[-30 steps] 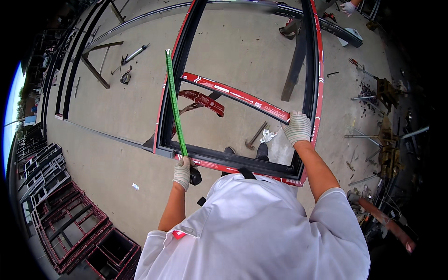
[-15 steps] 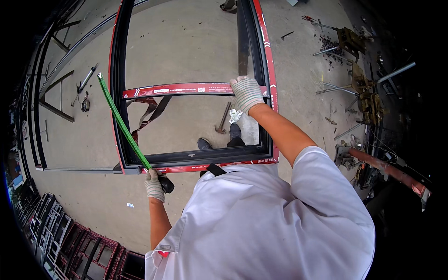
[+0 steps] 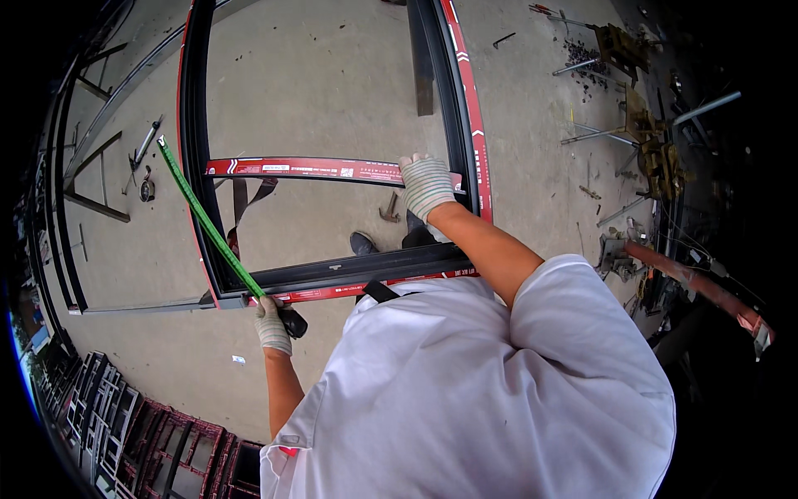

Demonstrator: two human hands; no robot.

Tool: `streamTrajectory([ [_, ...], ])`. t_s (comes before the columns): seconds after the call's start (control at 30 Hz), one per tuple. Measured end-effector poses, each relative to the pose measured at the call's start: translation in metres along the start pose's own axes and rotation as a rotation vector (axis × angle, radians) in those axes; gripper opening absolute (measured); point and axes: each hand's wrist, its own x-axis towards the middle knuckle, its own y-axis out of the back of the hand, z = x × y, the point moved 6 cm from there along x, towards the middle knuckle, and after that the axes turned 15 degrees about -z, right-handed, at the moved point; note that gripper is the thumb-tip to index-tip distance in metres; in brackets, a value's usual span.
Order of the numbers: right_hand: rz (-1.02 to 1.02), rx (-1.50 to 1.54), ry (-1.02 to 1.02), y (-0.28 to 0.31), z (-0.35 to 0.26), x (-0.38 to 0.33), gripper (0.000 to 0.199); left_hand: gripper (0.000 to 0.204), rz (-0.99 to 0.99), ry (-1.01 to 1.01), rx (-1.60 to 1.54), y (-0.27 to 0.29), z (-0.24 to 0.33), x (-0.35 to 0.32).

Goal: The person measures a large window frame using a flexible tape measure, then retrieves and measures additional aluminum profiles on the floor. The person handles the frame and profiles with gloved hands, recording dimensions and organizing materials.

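Your gloved left hand [image 3: 273,326] clenched the long green measuring tape [image 3: 208,220] (its black case [image 3: 293,323] beside the glove). Your gloved right hand's [image 3: 426,186] fingers grasped the red-taped crossbar [image 3: 307,169] of the black aluminium window frame [image 3: 349,268].

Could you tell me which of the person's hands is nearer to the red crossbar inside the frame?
The right. The right hand rests on the red crossbar at its right end. The left hand is below the frame's near corner, holding the green measuring tape, apart from the crossbar.

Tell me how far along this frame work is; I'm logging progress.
The dark frame with red film stands assembled, crossbar in place. The left hand holds a green tape along the frame's left side; the right hand grips the crossbar. The red film remains on.
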Motion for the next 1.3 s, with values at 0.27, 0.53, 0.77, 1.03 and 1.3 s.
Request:
streamTrajectory([
  [0.27,0.109,-0.054,0.046,-0.006,0.016,0.029,0.037,0.031,0.004,0.015,0.0,-0.001,-0.002,-0.005],
  [0.53,0.137,-0.121,0.015,0.023,0.009,0.04,0.043,0.034,-0.016,0.067,0.062,-0.006,0.004,-0.008],
  [0.77,0.11,-0.037,0.06,0.022,0.004,0.038,0.061,0.036,-0.08,0.088,0.088,-0.019,0.002,-0.03],
  [1.03,0.335,0.17,0.139,0.055,-0.045,-0.015,0.074,0.039,-0.442,-0.003,0.052,-0.084,0.057,-0.014],
  [1.3,0.131,1.365,0.108,-0.029,-0.152,-0.059,0.079,0.036,-0.82,-0.125,0.039,-0.208,0.132,0.06],
])
